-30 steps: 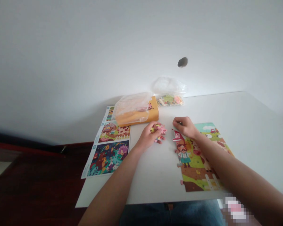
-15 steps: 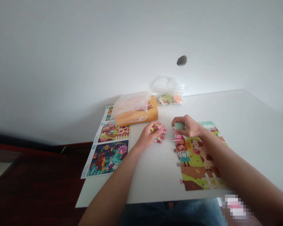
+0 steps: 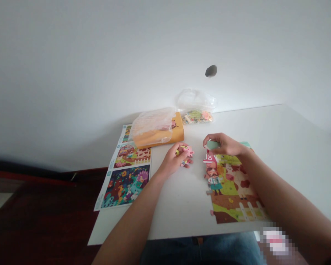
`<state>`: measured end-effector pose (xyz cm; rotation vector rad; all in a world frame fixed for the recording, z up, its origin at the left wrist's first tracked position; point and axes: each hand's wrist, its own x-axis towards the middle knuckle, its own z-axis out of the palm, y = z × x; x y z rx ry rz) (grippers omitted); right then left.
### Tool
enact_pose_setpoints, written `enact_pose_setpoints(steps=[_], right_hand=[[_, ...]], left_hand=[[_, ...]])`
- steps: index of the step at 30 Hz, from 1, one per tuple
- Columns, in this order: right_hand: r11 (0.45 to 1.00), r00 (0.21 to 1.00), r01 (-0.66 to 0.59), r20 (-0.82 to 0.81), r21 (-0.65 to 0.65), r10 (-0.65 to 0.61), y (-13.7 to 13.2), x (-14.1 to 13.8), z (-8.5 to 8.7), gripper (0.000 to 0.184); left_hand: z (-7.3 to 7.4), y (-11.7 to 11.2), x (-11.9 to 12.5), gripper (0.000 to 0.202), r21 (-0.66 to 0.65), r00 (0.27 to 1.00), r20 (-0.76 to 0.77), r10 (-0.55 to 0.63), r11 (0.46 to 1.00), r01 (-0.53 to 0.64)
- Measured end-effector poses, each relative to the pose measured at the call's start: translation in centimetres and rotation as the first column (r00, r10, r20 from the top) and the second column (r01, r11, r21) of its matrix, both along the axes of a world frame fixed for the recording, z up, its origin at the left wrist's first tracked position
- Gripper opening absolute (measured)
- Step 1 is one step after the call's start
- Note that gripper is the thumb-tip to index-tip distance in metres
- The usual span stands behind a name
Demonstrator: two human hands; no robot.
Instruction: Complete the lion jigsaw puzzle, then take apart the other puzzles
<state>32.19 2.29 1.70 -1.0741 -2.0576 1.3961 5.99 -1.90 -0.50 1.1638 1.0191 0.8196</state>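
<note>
A partly joined jigsaw puzzle (image 3: 228, 191) with a farmer, a cow and a white fence lies on the right of the table. My right hand (image 3: 223, 144) is over its upper left corner, thumb and fingers closed on a pale green puzzle piece (image 3: 213, 145) just above the red barn part. Whether that piece is seated against its neighbours I cannot tell. To the left, my left hand (image 3: 176, 156) grips several loose puzzle pieces (image 3: 187, 151), pink and yellow ones among them, just above the tabletop. My right forearm hides the puzzle's right side.
A yellow box (image 3: 179, 129) with a clear plastic bag (image 3: 153, 123) on it stands behind my left hand. A second bag (image 3: 197, 116) of pieces sits by the wall. Printed picture sheets (image 3: 127, 184) lie at the left edge of the white table (image 3: 171, 213).
My right hand has moved slightly right with the pale green piece, over the puzzle's upper left corner. My left hand has stayed in place with its pieces.
</note>
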Motion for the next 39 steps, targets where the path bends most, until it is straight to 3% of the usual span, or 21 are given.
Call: enact_pose_setpoints(steps=[4, 10, 13, 16, 20, 25, 27, 29, 32, 35, 37, 39], right_hand=[[0.999, 0.998, 0.04, -0.051, -0.02, -0.041, -0.1, 0.2, 0.2, 0.039], [0.997, 0.998, -0.045, 0.051, 0.07, 0.041, -0.1, -0.4, 0.0, 0.032], [0.999, 1.0, -0.016, -0.009, 0.04, 0.017, -0.2, -0.9, -0.3, 0.035], [0.997, 0.987, 0.076, -0.142, -0.011, -0.077, -0.6, -2.0, -0.6, 0.039], [0.966, 0.944, 0.256, -0.222, 0.024, -0.244, -1.4, -4.4, -1.2, 0.041], [0.883, 0.847, 0.467, -0.311, 0.052, -0.43, -1.6, -5.7, -2.0, 0.032], [0.869, 0.802, 0.494, -0.374, -0.018, -0.465, -1.5, -5.5, -2.1, 0.032], [0.896, 0.824, 0.444, -0.381, -0.029, -0.421, -1.7, -5.4, -2.0, 0.032], [0.92, 0.909, 0.356, -0.29, 0.164, -0.3, -2.2, -6.0, -2.0, 0.029], [0.859, 0.937, 0.337, -0.225, 0.386, -0.267, -2.6, -6.8, -1.9, 0.024], [0.832, 0.942, 0.328, -0.223, 0.448, -0.251, -2.8, -7.2, -1.9, 0.021], [0.846, 0.955, 0.284, -0.212, 0.451, -0.207, -3.0, -7.4, -1.9, 0.025]], left_hand=[[-0.1, -0.2, 0.1, 0.046, 0.015, 1.0, 0.004, -0.008, 1.0, 0.008], [0.2, -0.4, 0.5, 0.041, 0.013, 0.998, 0.008, -0.059, 0.998, 0.059], [0.2, -0.5, 0.5, 0.043, 0.011, 0.997, 0.016, -0.07, 0.997, 0.07], [-0.1, -0.6, 0.7, 0.049, 0.016, 0.997, 0.028, -0.067, 0.998, 0.066], [-0.5, -0.7, 1.1, 0.054, -0.009, 0.993, 0.098, -0.073, 0.997, 0.074], [-0.4, -0.8, 1.3, 0.047, -0.02, 0.998, 0.034, -0.05, 0.998, 0.051], [-0.2, -0.7, 1.2, 0.044, -0.034, 0.999, 0.04, -0.033, 0.999, 0.034], [-0.1, -0.7, 1.2, 0.042, -0.057, 0.996, 0.087, -0.023, 0.998, 0.028], [0.0, -0.8, 1.2, 0.045, -0.076, 0.979, 0.198, -0.05, 0.995, 0.066], [0.0, -0.8, 1.2, 0.055, -0.076, 0.937, 0.342, -0.074, 0.991, 0.106], [0.0, -0.8, 1.3, 0.061, -0.071, 0.921, 0.383, -0.065, 0.993, 0.1], [-0.2, -0.8, 1.4, 0.063, -0.056, 0.935, 0.35, -0.066, 0.994, 0.091]])
